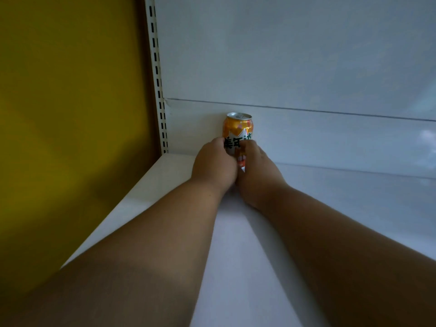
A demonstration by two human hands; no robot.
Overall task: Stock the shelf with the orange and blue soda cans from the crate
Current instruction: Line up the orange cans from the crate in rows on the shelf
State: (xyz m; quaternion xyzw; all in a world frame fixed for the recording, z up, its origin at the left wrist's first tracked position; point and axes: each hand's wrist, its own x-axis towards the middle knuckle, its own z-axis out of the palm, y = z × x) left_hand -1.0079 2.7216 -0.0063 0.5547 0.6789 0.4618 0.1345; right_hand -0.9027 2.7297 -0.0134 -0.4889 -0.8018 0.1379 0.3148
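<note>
**Ana:** Hands out at full stretch, both of them on one orange can, deep at the back of the shelf.

**Ben:** Left hand curls round the can's left side, right hand wraps its right side. Fingers are bent round the can, not spread, and the two hands nearly meet in front of it.

**Ana:** Why two hands for one can?

**Ben:** My guess: steadying it upright and squaring the label to the front. The lettering does face us.

**Ana:** And the spot?

**Ben:** Can sits just in front of the back panel, up against it or nearly so, and a little right of the slotted upright. Starting a row from the rear corner makes sense, leaving room in front of the can for more.

**Ana:** Any blue ones? The crate?

**Ben:** Neither in view. Beyond the upright, only a yellow wall.
</note>
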